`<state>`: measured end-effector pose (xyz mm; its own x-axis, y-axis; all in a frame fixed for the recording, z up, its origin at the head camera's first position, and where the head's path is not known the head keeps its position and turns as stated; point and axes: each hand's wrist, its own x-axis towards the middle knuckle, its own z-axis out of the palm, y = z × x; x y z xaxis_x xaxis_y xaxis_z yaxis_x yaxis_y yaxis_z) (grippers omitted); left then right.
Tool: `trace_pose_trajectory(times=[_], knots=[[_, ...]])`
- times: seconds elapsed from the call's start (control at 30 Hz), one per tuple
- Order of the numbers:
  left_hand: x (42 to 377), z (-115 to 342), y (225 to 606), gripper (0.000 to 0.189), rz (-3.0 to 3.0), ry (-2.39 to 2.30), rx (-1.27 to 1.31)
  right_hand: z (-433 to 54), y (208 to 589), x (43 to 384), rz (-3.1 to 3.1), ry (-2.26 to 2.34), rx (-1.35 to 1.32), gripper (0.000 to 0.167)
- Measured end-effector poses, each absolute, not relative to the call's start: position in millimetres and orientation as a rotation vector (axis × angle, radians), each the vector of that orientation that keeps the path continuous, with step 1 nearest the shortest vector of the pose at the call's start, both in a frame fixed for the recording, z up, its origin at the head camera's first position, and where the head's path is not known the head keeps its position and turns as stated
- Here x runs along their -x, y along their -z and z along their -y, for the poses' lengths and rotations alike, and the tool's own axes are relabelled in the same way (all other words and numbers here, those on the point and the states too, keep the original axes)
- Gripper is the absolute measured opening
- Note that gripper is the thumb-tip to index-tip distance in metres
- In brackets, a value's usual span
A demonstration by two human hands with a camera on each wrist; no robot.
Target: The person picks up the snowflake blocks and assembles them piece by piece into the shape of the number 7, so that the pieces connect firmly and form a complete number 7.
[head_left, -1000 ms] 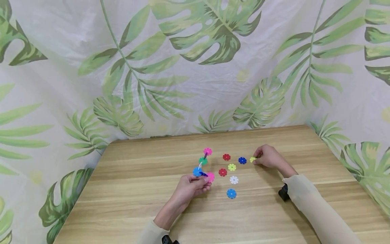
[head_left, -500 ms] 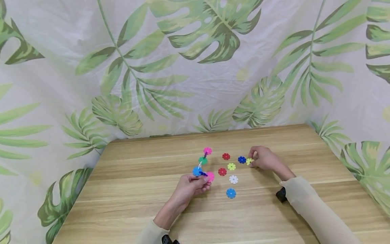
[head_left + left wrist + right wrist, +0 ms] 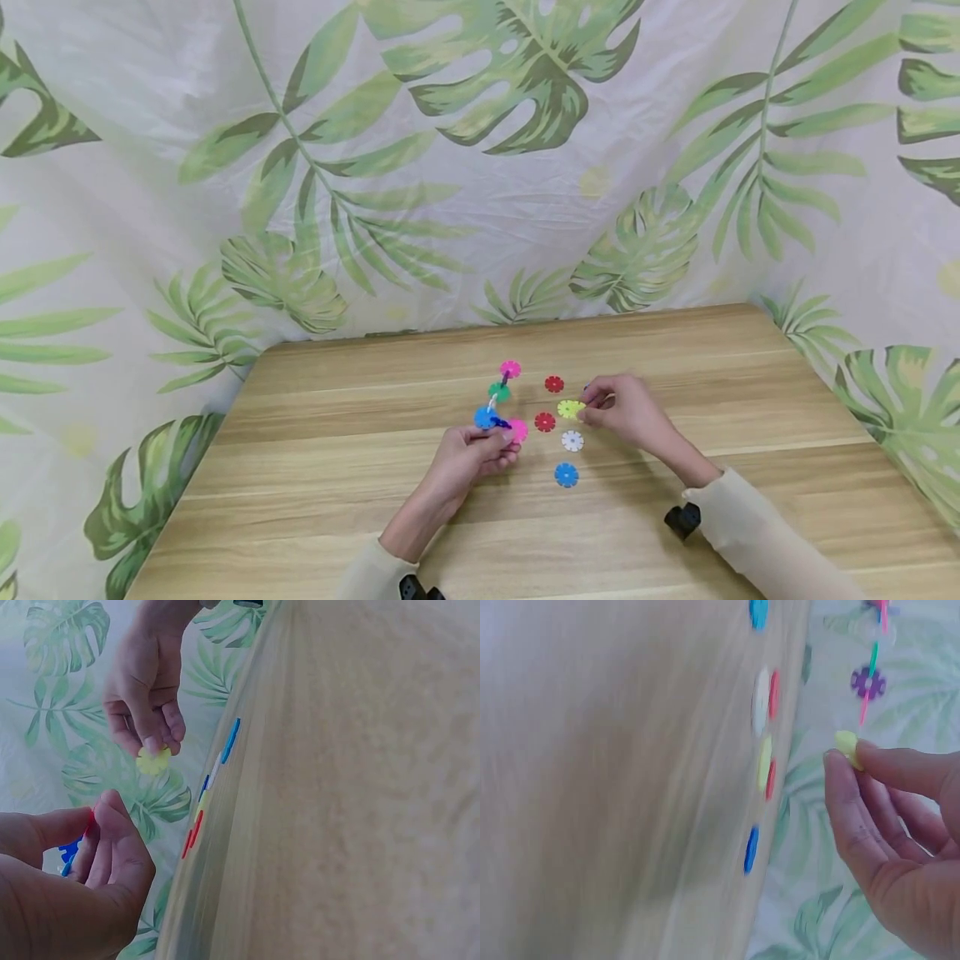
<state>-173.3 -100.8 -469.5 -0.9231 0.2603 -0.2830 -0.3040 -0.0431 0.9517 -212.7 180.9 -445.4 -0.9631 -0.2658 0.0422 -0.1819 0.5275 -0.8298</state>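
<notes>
Left hand (image 3: 472, 460) is hovering left of the white notched plastic disc (image 3: 572, 441), right hand (image 3: 632, 410) hovering to its right. Around that disc on the wood-grain worktop (image 3: 300, 467), two red discs (image 3: 545, 422), one yellow disc (image 3: 564, 409), one light-blue disc (image 3: 566, 475) and one dark-blue disc (image 3: 751, 849) are lying flat. Left fingers are pinching the pink end of a multicoloured linked-disc plastic chain (image 3: 499, 391), left of the white disc; right fingers are pinching a second yellow notched plastic disc (image 3: 153, 760), above and beyond it.
</notes>
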Motion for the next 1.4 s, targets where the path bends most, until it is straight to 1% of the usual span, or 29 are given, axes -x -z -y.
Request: trace_pose_trajectory(times=[0.27, 0.53, 0.77, 1.13, 1.4], knots=[[173.0, 101.7, 468.8, 0.029, -1.845, -2.048, 0.045, -159.4, 446.8, 188.0, -2.631, 1.582, 0.495, 0.008], [171.6, 99.5, 467.7, 0.03, -1.848, -2.063, 0.033, -141.2, 447.7, 172.1, -2.612, 1.648, 0.566, 0.007], [168.3, 97.8, 466.0, 0.033, -1.843, -2.075, 0.022, -134.6, 448.7, 168.8, -2.622, 1.67, 0.564, 0.006], [166.1, 98.0, 465.0, 0.03, -1.831, -2.078, 0.022, -127.3, 449.2, 168.8, -2.662, 1.63, 0.627, 0.005], [163.6, 99.0, 463.3, 0.026, -1.874, -2.047, 0.036, -122.0, 450.5, 167.3, -2.634, 1.635, 0.631, 0.01]])
